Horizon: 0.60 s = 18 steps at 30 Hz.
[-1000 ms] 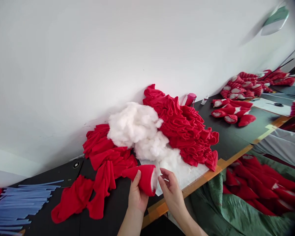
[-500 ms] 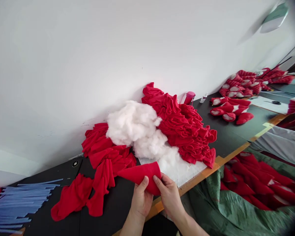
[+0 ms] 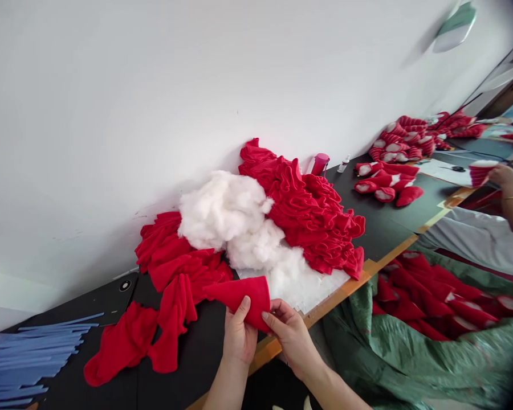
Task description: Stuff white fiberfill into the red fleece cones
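A red cone-shaped fabric piece [image 3: 243, 293], like a small pointed hat, is held between both hands above the table's front edge, its tip toward the left. My left hand [image 3: 241, 333] grips it from below, thumb lying on the near side. At the open wide end, my right hand [image 3: 286, 330] pinches the rim between thumb and fingers. Just beyond the cone lies a heap of white fluffy stuffing [image 3: 226, 208] on a white sheet [image 3: 329, 282]. Red fabric pieces lie to the left [image 3: 175, 302] of the stuffing, and a larger red pile [image 3: 312, 213] is to its right.
Blue strips [image 3: 38, 356] lie at the table's left end. A green sack [image 3: 393, 350] of stuffed red pieces stands at the right below the edge. Farther right are stuffed pieces [image 3: 389, 182], scissors [image 3: 455, 168], and a co-worker's hand [image 3: 507, 176] holding a striped piece.
The view has shifted slightly, bringing a co-worker's hand and arm further in at the right. My right hand has slid down along the cone's rim; both hands keep hold of it.
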Tool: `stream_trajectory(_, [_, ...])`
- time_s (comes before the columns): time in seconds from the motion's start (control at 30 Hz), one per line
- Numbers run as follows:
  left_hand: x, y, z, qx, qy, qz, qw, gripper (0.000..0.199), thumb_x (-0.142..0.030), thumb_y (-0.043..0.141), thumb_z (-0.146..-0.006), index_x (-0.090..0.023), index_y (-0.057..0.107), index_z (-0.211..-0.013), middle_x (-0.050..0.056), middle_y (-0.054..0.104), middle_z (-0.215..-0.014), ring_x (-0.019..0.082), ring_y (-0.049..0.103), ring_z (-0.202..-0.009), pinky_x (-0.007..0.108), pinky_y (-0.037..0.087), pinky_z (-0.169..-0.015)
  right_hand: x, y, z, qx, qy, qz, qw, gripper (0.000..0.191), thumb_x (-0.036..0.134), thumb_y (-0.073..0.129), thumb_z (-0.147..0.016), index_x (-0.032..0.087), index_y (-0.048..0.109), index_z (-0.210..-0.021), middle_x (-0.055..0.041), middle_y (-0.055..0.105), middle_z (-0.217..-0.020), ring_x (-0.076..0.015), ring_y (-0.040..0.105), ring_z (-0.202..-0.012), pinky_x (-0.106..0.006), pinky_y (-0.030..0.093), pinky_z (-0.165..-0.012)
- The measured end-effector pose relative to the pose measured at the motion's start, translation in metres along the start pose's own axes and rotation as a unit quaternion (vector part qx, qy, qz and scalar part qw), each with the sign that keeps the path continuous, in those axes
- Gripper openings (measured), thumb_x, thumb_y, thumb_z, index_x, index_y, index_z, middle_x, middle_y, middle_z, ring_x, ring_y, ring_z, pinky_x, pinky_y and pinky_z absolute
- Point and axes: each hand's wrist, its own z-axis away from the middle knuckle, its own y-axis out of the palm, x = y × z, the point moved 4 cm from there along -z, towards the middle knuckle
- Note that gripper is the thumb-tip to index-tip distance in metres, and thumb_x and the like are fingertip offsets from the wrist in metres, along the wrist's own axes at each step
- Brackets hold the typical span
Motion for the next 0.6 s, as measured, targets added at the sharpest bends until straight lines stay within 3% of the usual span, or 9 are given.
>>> stream_trajectory(0.1, [0.003,-0.007,0.002,-0.007,0.002,-0.033,0.999,0.045,-0.016,0.081,-0.065,-0.022,0.062,-0.105,0.004,0.071,-0.097,0.021,0.067,-0.088,0.032,0.054,-0.08,0.006,-0.007,0.005,-0.049,-0.033,0.023,0.998,0.034,0.047,0.073,-0.069,0.021,0.064,-0.088,-0.0023,0.067,-0.084,-0.0164,0.061,-0.07,-0.027,0.051,-0.062])
stream_trajectory(0.2, [0.013,-0.011,0.008,0.014,-0.026,-0.053,0.998,0.043,-0.017,0.081,-0.065,-0.021,0.064,-0.104,0.005,0.072,-0.095,0.022,0.068,-0.086,0.033,0.055,-0.078,0.006,-0.005,0.013,-0.046,-0.044,0.012,0.998,0.042,0.048,0.071,-0.073,0.023,0.06,-0.105,-0.006,0.068,-0.106,-0.0229,0.064,-0.094,-0.035,0.053,-0.081])
stream_trajectory(0.37, [0.029,-0.017,0.019,0.03,-0.109,-0.027,0.993,0.032,-0.013,0.081,-0.063,-0.018,0.069,-0.093,0.007,0.073,-0.094,0.021,0.068,-0.089,0.03,0.054,-0.081,-0.006,-0.017,0.026,-0.115,-0.102,0.001,0.988,0.045,0.045,0.072,-0.072,0.024,0.057,-0.109,-0.0071,0.066,-0.108,-0.0254,0.061,-0.105,-0.039,0.049,-0.092])
stream_trajectory(0.47, [0.033,-0.021,0.023,0.036,-0.156,-0.032,0.987,0.027,-0.012,0.078,-0.066,-0.018,0.071,-0.092,0.008,0.073,-0.096,0.022,0.068,-0.093,0.03,0.055,-0.082,-0.011,-0.024,0.034,-0.091,-0.119,0.0,0.989,0.056,0.045,0.07,-0.074,0.026,0.051,-0.122,-0.0093,0.064,-0.116,-0.026,0.059,-0.111,-0.041,0.048,-0.094])
stream_trajectory(0.6, [0.039,-0.027,0.029,0.06,-0.188,-0.078,0.977,0.025,-0.009,0.077,-0.066,-0.016,0.072,-0.089,0.009,0.074,-0.092,0.022,0.069,-0.087,0.029,0.056,-0.079,-0.001,-0.023,0.044,-0.05,-0.171,0.131,0.975,0.043,0.039,0.065,-0.079,0.025,0.059,-0.119,-0.0081,0.062,-0.12,-0.0272,0.056,-0.114,-0.042,0.043,-0.1])
